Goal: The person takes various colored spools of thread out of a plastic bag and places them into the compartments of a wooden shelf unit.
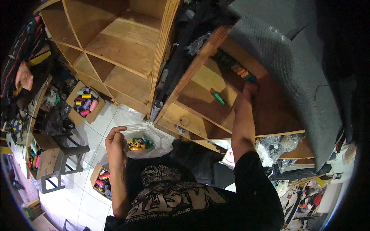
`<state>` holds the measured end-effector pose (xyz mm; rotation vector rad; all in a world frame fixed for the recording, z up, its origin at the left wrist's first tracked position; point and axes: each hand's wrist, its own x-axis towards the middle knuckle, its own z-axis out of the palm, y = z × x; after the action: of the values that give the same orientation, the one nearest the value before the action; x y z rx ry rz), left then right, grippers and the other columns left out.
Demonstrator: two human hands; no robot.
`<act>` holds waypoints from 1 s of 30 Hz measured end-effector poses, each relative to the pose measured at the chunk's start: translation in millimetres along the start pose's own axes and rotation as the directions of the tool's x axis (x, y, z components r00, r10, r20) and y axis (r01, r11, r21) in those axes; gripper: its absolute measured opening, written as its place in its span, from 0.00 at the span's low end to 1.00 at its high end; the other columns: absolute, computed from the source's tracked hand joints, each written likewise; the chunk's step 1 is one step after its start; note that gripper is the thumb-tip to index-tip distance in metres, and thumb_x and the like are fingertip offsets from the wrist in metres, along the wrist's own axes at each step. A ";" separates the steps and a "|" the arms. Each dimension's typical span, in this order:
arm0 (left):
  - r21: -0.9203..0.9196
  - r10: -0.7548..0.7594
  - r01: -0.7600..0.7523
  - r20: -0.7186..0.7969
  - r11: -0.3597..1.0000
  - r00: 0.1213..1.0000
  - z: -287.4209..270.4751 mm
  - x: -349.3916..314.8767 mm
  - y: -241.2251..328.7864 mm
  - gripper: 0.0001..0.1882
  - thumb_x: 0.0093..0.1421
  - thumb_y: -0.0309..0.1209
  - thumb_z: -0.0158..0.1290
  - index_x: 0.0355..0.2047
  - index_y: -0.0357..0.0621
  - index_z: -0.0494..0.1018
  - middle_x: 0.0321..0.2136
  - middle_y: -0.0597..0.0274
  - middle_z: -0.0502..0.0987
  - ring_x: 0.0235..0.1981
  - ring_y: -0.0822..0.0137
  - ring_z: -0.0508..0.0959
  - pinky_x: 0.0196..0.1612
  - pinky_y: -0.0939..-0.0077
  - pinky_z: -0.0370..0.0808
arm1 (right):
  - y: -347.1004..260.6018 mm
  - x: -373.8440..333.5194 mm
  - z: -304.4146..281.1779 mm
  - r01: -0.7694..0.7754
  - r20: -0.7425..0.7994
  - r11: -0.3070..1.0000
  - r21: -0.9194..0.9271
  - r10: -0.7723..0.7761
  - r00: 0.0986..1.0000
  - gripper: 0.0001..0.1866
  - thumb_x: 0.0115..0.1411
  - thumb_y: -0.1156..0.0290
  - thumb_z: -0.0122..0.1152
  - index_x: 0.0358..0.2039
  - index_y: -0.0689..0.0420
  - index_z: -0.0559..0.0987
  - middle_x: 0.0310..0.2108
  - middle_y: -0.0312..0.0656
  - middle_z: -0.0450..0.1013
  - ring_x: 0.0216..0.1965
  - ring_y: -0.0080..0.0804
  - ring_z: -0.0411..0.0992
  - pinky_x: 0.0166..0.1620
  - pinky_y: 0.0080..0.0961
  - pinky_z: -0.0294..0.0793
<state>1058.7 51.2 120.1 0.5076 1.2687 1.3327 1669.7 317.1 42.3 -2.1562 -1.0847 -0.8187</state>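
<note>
My left hand (116,140) is closed on the gathered edge of a clear plastic bag (160,140). Inside the bag lie several yellow, orange and green thread spools (139,144). Stretched out to the right, my right arm reaches into a wooden shelf compartment. There my right hand (251,89) is closed at the near end of a row of thread spools (235,67), around a dark teal spool (250,78); its fingers are partly hidden. The row runs from dark green to orange to teal. A lone green spool (219,98) lies on its side in the shelf, left of my forearm.
A wooden shelf unit (123,42) with bare compartments stands at the upper left. Cardboard boxes of coloured spools (86,101) (101,180) sit on the tiled floor, near a grey stool (65,158). Grey textured sheet material (277,50) hangs over the right shelf.
</note>
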 end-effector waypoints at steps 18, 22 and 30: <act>0.009 -0.032 0.031 0.115 0.999 0.993 9.8 14.6 -5.1 0.10 0.58 0.27 0.41 0.36 0.35 0.69 0.11 0.77 0.55 0.08 0.84 0.53 0.10 0.86 0.48 | -123.6 -91.0 -220.4 0.077 0.738 0.898 0.433 -0.403 0.541 0.27 0.47 0.50 0.65 0.41 0.57 0.77 0.38 0.44 0.75 0.41 0.34 0.73 0.44 0.27 0.69; 0.013 -0.032 0.031 0.043 0.999 0.999 10.5 16.8 -9.6 0.10 0.56 0.23 0.39 0.33 0.34 0.71 0.11 0.75 0.58 0.08 0.82 0.55 0.11 0.85 0.49 | -149.3 -80.7 -226.4 -0.142 0.682 0.869 0.474 -0.260 0.683 0.26 0.45 0.55 0.68 0.40 0.59 0.77 0.35 0.45 0.76 0.36 0.34 0.73 0.41 0.27 0.69; 0.068 -0.049 0.045 0.063 0.997 0.997 11.3 6.1 1.4 0.11 0.60 0.32 0.44 0.35 0.36 0.70 0.12 0.76 0.56 0.09 0.82 0.55 0.11 0.86 0.51 | -202.4 -48.0 -88.7 0.333 -0.015 0.762 0.556 -0.391 0.920 0.20 0.49 0.61 0.63 0.36 0.64 0.77 0.25 0.45 0.75 0.27 0.37 0.73 0.32 0.30 0.71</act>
<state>1066.5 61.2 122.6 0.5598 1.2673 1.2286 1454.0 330.8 108.8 -1.5294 -1.6008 -0.4669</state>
